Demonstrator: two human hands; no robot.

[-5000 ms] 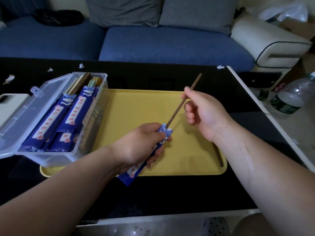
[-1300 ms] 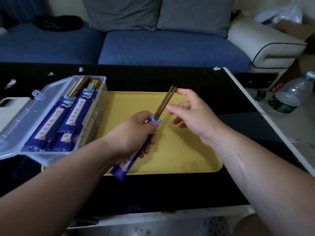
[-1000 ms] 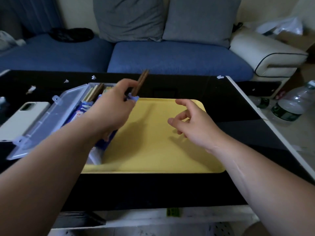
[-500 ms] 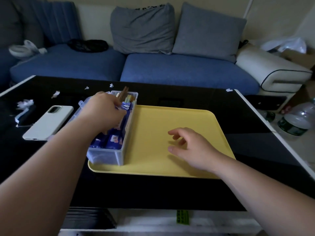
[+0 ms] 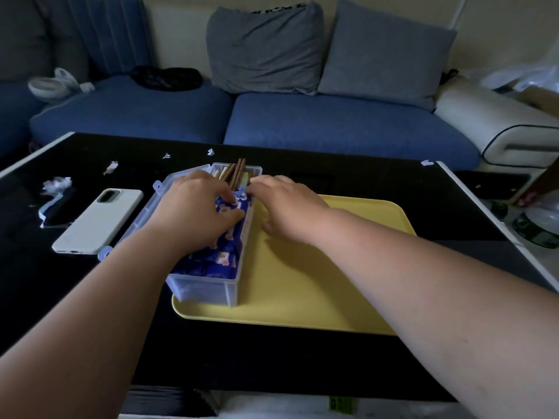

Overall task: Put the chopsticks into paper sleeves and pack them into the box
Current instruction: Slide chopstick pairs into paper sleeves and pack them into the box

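Clear plastic box (image 5: 205,290), yellow tray (image 5: 302,297) under it, is packed with blue paper sleeves (image 5: 223,255), brown chopsticks (image 5: 237,172) poking out its far end. Left hand (image 5: 193,213) is inside the box, looks like it's pinching a sleeve; right hand (image 5: 287,207) lays near-straight fingers over the box's right rim.

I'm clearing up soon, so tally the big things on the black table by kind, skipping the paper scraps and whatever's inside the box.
yellow plastic tray: 1
clear plastic box: 1
white phone: 1
Total: 3, plus a dark flat shape left of the phone that I cannot identify.
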